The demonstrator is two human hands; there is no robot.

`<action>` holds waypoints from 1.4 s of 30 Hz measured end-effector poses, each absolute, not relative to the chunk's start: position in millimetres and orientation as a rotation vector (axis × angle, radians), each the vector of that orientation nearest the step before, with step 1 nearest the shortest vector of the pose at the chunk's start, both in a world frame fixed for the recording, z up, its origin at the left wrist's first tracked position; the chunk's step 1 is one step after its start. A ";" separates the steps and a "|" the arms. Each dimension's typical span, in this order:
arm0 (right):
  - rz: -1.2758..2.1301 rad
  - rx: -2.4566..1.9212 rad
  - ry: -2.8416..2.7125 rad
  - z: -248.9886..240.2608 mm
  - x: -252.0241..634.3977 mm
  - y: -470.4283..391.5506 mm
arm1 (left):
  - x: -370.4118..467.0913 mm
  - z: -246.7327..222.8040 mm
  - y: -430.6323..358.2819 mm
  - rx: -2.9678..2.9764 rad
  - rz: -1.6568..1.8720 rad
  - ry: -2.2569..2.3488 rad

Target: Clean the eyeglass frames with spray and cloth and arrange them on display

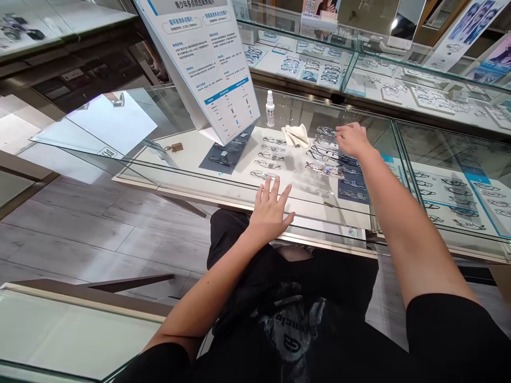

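Note:
My left hand (270, 211) lies with spread fingers on the front edge of the glass counter (191, 186), holding nothing. Farther back on the right, my right hand (352, 139) reaches over the counter, its fingertips at a pair of glasses (326, 131); whether they grip it is hard to make out. Just in front of that hand, more eyeglasses (325, 169) are grouped on the glass. A crumpled cream cloth (296, 136) lies left of them, and a white spray bottle (270, 109) stands upright behind the cloth.
A tall printed sign (215, 69) stands on the counter at left of the bottle. White sheets (115, 125) lie farther left. Behind, a glass display case (303, 64) holds rows of glasses. Another glass-topped counter (72, 330) is at the lower left.

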State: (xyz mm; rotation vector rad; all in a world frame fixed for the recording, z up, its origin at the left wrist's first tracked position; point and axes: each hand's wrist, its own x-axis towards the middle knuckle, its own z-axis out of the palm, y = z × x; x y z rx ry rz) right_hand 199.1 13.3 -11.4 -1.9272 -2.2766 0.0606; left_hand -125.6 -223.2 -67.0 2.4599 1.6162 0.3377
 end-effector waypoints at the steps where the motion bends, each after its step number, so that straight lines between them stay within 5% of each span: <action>1: 0.066 -1.941 -2.295 -12.8 196.4 16.2 | -126.0 -66.2 -224.3 2.454 0.330 1.621; 14: 0.034 -2.083 -2.271 -9.3 179.6 19.9 | -128.8 -63.4 -238.9 2.448 0.302 1.647; 22: -0.184 -1.753 -2.381 61.3 175.2 -53.8 | -127.6 -57.6 -241.9 2.388 0.239 1.643; 30: 0.647 -1.525 -2.763 130.2 165.1 -199.6 | -130.7 -58.3 -253.2 2.415 0.250 1.641; 36: 1.263 -1.587 -2.941 82.5 137.4 -238.9 | -131.6 -55.1 -259.0 2.385 0.204 1.647; 42: 1.371 -1.756 -2.871 -8.1 131.0 -231.2 | -132.6 -59.3 -260.0 2.420 0.263 1.626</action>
